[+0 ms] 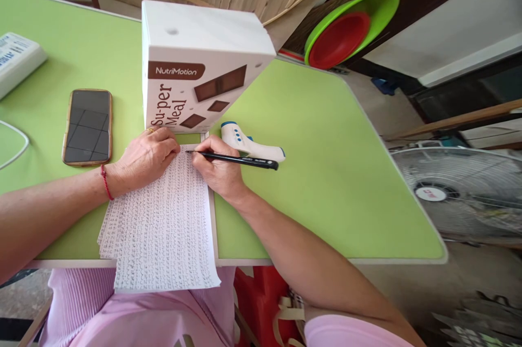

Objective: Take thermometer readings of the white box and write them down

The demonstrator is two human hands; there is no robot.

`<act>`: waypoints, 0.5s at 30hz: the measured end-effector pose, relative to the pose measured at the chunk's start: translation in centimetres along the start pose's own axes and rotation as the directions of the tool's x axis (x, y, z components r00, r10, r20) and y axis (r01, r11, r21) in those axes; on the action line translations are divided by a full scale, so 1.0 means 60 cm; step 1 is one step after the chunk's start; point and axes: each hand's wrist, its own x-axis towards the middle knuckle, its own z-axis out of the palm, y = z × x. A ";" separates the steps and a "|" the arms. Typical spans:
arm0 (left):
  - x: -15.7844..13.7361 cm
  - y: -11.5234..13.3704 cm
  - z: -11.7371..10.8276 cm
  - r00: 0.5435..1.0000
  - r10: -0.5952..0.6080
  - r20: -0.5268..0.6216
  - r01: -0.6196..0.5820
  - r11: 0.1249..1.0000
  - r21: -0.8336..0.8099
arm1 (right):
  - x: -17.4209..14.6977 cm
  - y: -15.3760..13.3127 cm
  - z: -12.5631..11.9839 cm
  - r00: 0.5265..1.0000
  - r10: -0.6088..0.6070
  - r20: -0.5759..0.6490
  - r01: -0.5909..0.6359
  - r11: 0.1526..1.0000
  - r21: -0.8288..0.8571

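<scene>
My right hand [218, 170] is closed around a black pen [261, 162], whose tip touches the top of a sheet of paper [171, 243]. Dense rows of small handwritten marks cover most of that sheet, and its lower end hangs over the table's near edge. More written sheets [109, 235] stick out underneath on the left. My left hand [150, 154], with a ring and a red string bracelet, presses the sheet's upper left part down with curled fingers; its fingertips are partly hidden. Just beyond both hands stands a white NutriMotion box [204, 31].
A phone [87, 126] lies left of my left hand. Beside the pen is a white and blue infrared thermometer [248, 143]. A white device [18, 61] and a cable [20, 135] sit far left on the green table [318, 200]. Off its right side stands a fan [460, 189].
</scene>
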 end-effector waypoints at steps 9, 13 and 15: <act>0.000 0.000 -0.002 1.000 0.014 -0.016 -0.014 1.000 0.000 | 0.000 -0.001 -0.001 1.000 0.002 0.022 -0.002 1.000 -0.001; 0.001 0.001 -0.001 1.000 0.000 -0.009 0.000 1.000 -0.008 | -0.001 0.000 -0.001 1.000 0.000 0.011 0.000 1.000 -0.001; 0.001 0.002 -0.001 1.000 -0.001 -0.009 0.001 1.000 -0.004 | -0.001 0.002 -0.002 1.000 0.001 -0.005 -0.001 1.000 0.003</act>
